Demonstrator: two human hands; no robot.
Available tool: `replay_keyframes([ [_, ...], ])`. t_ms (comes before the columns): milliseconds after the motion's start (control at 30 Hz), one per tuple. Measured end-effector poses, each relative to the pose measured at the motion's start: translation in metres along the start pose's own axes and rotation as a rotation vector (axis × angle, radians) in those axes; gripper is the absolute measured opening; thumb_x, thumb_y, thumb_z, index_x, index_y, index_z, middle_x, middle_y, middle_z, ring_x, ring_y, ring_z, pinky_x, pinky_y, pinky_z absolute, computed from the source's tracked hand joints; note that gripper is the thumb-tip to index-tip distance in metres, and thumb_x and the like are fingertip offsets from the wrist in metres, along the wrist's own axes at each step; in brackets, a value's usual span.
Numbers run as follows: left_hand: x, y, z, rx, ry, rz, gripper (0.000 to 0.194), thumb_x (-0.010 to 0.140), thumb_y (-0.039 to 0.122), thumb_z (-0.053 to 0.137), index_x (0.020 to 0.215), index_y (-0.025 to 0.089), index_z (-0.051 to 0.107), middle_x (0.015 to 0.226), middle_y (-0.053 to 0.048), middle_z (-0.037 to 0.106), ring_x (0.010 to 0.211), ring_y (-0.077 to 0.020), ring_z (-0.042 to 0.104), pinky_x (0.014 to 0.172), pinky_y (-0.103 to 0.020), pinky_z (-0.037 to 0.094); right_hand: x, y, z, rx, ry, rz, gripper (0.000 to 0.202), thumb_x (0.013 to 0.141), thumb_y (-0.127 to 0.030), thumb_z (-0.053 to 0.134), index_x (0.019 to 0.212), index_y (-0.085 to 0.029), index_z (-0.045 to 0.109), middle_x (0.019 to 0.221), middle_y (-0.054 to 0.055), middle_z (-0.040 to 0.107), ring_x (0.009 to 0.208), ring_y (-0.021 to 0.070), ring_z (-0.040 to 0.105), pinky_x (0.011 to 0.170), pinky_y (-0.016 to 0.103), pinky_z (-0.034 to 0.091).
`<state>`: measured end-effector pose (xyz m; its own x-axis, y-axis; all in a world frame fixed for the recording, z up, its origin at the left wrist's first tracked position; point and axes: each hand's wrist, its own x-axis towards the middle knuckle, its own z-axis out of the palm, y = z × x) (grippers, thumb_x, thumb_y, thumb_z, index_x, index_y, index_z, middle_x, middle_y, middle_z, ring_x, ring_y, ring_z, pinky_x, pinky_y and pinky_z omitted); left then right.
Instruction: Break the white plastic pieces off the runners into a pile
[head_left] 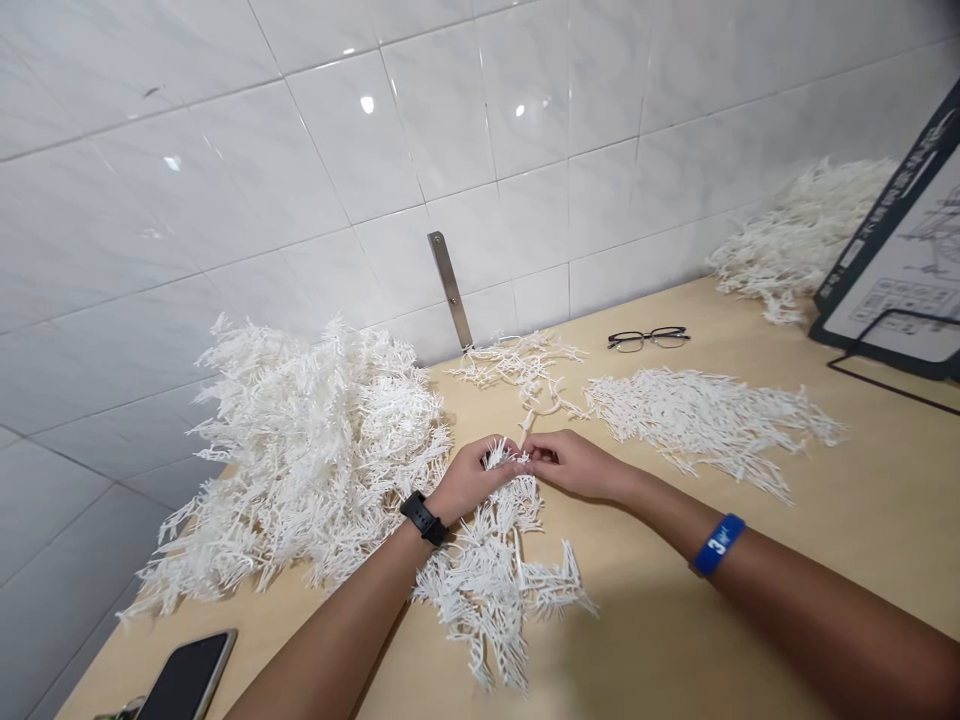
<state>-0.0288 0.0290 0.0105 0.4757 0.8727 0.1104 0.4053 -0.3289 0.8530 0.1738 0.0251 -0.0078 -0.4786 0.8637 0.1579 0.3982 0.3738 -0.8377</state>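
Left hand (474,478) grips white branched sprigs (496,456); right hand (576,463) pinches them too, contact partly hidden. Likely light, bendy; hold near base.

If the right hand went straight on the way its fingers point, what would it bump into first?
Probably the left hand, which holds white strands; the right hand looks very close to it, though depth is unclear.
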Motion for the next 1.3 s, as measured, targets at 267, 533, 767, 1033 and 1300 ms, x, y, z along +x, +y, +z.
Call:
replay_keyframes([
  [267, 0.000, 0.000, 0.000, 0.056, 0.006, -0.003, 0.019, 0.083, 0.033, 0.062, 0.092, 0.016, 0.062, 0.093, -0.003, 0.067, 0.090, -0.0180, 0.059, 0.087, -0.028, 0.045, -0.004, -0.008, -0.007, -0.318, -0.037, -0.048, 0.015, 0.087, -0.024, 0.054, 0.077, -0.019, 0.063, 0.070, 0.002, 0.063, 0.062, 0.0142, 0.051, 0.058, 0.025, 0.029],
  [533, -0.002, -0.002, 0.001, 0.083, 0.013, 0.025, 0.009, 0.084, 0.025, 0.054, 0.088, 0.018, 0.057, 0.088, -0.001, 0.062, 0.085, -0.0149, 0.055, 0.083, -0.025, 0.043, -0.003, -0.009, -0.015, -0.501, -0.007, 0.023, 0.021, 0.089, -0.022, 0.048, 0.068, -0.019, 0.054, 0.070, 0.005, 0.062, 0.063, 0.0158, 0.050, 0.056, 0.027, 0.024],
  [767, -0.003, -0.002, 0.001, 0.051, -0.001, 0.029, 0.007, 0.083, 0.022, 0.051, 0.085, 0.018, 0.055, 0.084, 0.000, 0.060, 0.079, -0.0132, 0.053, 0.078, -0.023, 0.042, -0.002, -0.003, -0.017, -0.585, 0.123, 0.152, 0.026, 0.084, -0.021, 0.050, 0.058, -0.020, 0.045, 0.058, 0.003, 0.053, 0.053, 0.0140, 0.037, 0.053, 0.029, 0.019],
  [1033, -0.003, 0.000, 0.001, 0.062, 0.047, -0.013, 0.020, 0.087, 0.035, 0.053, 0.083, 0.016, 0.059, 0.082, -0.001, 0.063, 0.081, -0.0163, 0.056, 0.080, -0.027, 0.044, 0.000, -0.002, -0.016, -0.516, 0.176, 0.211, 0.027, 0.082, -0.022, 0.050, 0.056, -0.020, 0.043, 0.054, 0.000, 0.050, 0.052, 0.0138, 0.039, 0.053, 0.028, 0.021],
  [1300, -0.003, 0.000, 0.004, 0.158, 0.004, 0.124, 0.033, 0.082, 0.038, 0.066, 0.109, 0.019, 0.062, 0.117, -0.007, 0.064, 0.109, -0.0214, 0.058, 0.099, -0.030, 0.041, -0.002, -0.007, -0.009, -0.342, 0.067, -0.002, 0.023, 0.089, -0.027, 0.045, 0.068, -0.020, 0.052, 0.064, 0.000, 0.057, 0.060, 0.0132, 0.047, 0.057, 0.026, 0.024],
])
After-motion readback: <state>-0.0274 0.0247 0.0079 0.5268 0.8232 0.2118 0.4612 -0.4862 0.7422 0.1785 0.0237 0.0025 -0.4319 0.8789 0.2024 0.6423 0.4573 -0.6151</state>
